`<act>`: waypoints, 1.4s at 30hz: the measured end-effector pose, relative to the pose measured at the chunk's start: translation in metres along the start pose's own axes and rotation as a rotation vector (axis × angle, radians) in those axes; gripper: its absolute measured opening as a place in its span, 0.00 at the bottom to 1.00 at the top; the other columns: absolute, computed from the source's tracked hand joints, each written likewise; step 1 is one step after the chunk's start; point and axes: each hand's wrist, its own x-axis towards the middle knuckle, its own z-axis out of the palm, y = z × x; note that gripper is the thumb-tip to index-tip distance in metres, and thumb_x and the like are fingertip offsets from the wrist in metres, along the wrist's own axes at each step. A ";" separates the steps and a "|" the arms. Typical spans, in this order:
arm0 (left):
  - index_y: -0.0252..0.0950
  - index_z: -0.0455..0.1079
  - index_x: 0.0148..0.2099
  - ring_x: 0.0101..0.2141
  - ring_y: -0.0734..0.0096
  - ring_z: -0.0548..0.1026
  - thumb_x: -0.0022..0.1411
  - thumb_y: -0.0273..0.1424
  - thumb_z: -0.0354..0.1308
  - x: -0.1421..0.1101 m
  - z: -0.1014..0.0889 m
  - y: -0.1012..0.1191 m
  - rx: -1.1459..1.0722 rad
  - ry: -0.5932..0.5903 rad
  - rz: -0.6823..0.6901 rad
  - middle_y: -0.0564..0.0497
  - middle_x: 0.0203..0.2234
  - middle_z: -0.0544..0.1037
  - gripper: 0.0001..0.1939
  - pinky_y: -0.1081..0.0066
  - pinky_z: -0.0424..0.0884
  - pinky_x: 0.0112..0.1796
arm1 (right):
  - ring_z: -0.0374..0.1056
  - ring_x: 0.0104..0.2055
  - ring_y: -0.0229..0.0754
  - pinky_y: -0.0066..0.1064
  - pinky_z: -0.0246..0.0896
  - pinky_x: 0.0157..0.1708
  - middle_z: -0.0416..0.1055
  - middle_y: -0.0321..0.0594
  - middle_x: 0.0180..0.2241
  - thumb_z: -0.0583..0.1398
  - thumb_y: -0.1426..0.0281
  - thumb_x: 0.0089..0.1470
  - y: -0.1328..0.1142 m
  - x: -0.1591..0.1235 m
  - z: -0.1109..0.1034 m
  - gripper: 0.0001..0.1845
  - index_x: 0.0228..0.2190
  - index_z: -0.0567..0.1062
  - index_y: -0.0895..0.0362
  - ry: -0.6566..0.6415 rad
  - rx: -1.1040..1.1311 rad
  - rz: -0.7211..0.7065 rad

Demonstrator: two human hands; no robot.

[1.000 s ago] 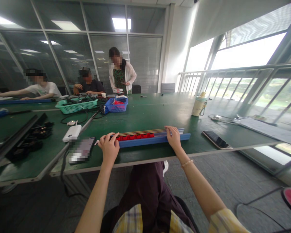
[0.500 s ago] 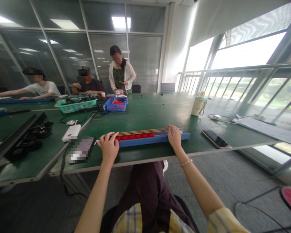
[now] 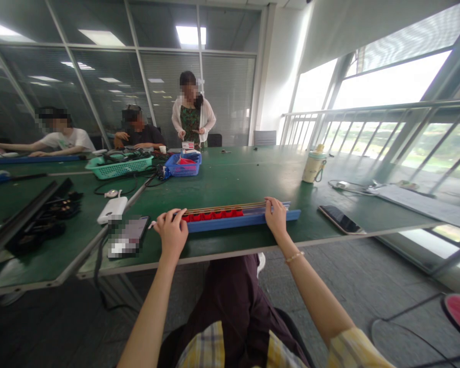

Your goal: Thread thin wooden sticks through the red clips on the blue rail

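A long blue rail (image 3: 230,221) lies along the front of the green table (image 3: 245,179), with a row of red blocks (image 3: 214,214) and thin rods on top of it. My left hand (image 3: 172,232) grips the rail's left end, fingers curled over the red blocks. My right hand (image 3: 276,219) rests on the rail near its right end, fingers curved over the rods.
A dark phone (image 3: 341,219) lies right of the rail, a second phone (image 3: 128,236) and a white power bank (image 3: 112,209) to the left. A cream bottle (image 3: 313,165), a blue basket (image 3: 184,166) and a green basket (image 3: 118,166) stand further back. Three people are at the far side.
My hands and the rail have hardly moved. The standing person at the far side has shifted slightly and now handles something over the blue basket.
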 end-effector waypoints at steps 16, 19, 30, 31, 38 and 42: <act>0.36 0.74 0.51 0.51 0.51 0.64 0.63 0.28 0.49 0.001 0.001 -0.002 0.018 0.091 -0.077 0.41 0.49 0.74 0.17 0.52 0.58 0.51 | 0.67 0.44 0.49 0.40 0.57 0.48 0.76 0.49 0.40 0.48 0.63 0.65 0.001 -0.001 0.003 0.18 0.40 0.75 0.57 -0.003 -0.109 -0.022; 0.36 0.76 0.49 0.51 0.50 0.64 0.63 0.28 0.49 0.001 0.001 -0.003 0.026 0.092 -0.078 0.41 0.49 0.74 0.17 0.52 0.59 0.50 | 0.67 0.43 0.50 0.40 0.56 0.48 0.76 0.49 0.39 0.48 0.62 0.65 0.001 -0.002 0.003 0.19 0.39 0.75 0.57 0.000 -0.124 -0.010; 0.38 0.77 0.48 0.51 0.51 0.63 0.63 0.28 0.50 0.000 0.002 -0.005 0.027 0.072 -0.046 0.42 0.50 0.73 0.17 0.53 0.58 0.50 | 0.67 0.42 0.50 0.40 0.56 0.47 0.77 0.48 0.39 0.46 0.61 0.66 -0.001 -0.003 0.003 0.20 0.39 0.75 0.57 -0.012 -0.126 -0.011; 0.38 0.78 0.48 0.51 0.51 0.63 0.63 0.28 0.50 0.000 0.002 -0.005 0.026 0.074 -0.045 0.42 0.50 0.73 0.17 0.53 0.58 0.50 | 0.67 0.42 0.50 0.40 0.56 0.46 0.77 0.48 0.39 0.46 0.61 0.66 -0.001 -0.003 0.003 0.21 0.39 0.75 0.57 -0.014 -0.126 -0.008; 0.39 0.78 0.48 0.51 0.51 0.63 0.63 0.28 0.50 -0.001 0.002 -0.007 0.010 0.069 -0.048 0.42 0.50 0.73 0.18 0.52 0.58 0.50 | 0.68 0.42 0.51 0.42 0.57 0.47 0.77 0.49 0.39 0.46 0.61 0.66 -0.001 -0.003 0.003 0.21 0.39 0.75 0.57 -0.012 -0.102 -0.013; 0.39 0.78 0.48 0.51 0.50 0.63 0.63 0.29 0.49 -0.001 0.001 -0.007 0.023 0.063 -0.049 0.42 0.50 0.73 0.18 0.52 0.58 0.50 | 0.68 0.43 0.51 0.42 0.57 0.48 0.77 0.49 0.40 0.47 0.61 0.65 0.000 -0.003 0.003 0.20 0.40 0.75 0.57 -0.018 -0.081 -0.008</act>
